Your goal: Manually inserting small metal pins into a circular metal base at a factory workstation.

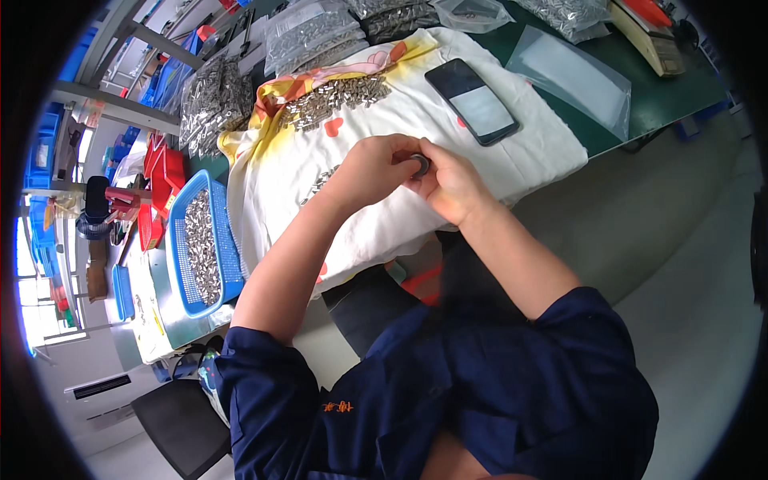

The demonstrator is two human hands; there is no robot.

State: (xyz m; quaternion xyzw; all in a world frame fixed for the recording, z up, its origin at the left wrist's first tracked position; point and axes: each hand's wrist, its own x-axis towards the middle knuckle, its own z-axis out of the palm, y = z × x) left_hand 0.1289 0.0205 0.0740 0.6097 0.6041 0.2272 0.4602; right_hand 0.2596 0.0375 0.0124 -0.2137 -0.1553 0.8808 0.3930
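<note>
Over the white cloth, my left hand and my right hand meet with closed fingers. Between them they grip a small dark grey round piece, whose exact kind I cannot make out; the fingers cover part of it. A small group of shiny metal pieces lies on the cloth beside my left wrist. Farther back on the same cloth spreads a larger pile of small metal cylinders. Beyond my right hand, a black smartphone rests on the cloth with its screen partly lit white.
At the left stands a blue basket of small metal parts. Bags of metal parts line the back, with another bag at the back left. A clear plastic bag lies on the green table. Red bins stand left.
</note>
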